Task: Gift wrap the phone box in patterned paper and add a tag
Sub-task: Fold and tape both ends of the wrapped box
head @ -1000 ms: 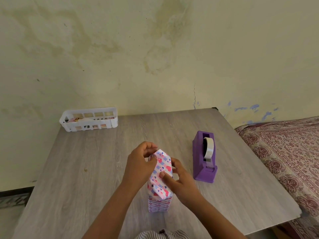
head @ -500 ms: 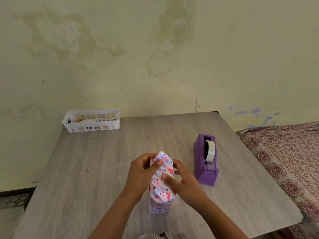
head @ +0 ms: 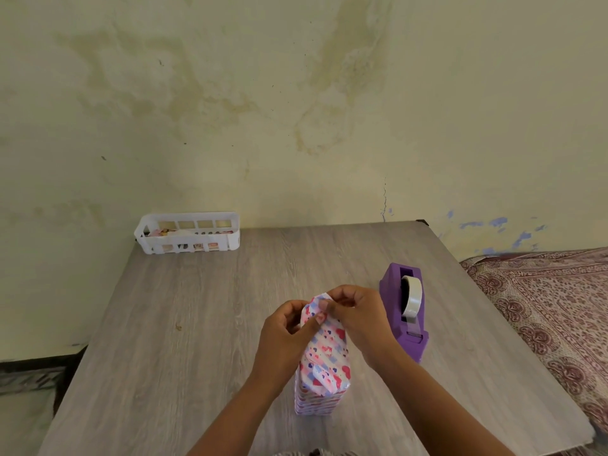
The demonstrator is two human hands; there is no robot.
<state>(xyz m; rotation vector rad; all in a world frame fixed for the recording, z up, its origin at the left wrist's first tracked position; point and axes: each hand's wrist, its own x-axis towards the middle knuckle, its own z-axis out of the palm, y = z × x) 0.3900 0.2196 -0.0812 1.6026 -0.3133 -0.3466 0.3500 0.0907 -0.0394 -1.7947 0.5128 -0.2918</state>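
At lower centre, the upright heart-patterned paper-wrapped phone box, judged light and crease-prone, is pinched at its top flap by the left hand and the right hand.

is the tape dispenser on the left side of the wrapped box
No, the purple tape dispenser stands to the right of the wrapped box.

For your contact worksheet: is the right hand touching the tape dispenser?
Apart. Head view shows bare table between the right hand and the dispenser.
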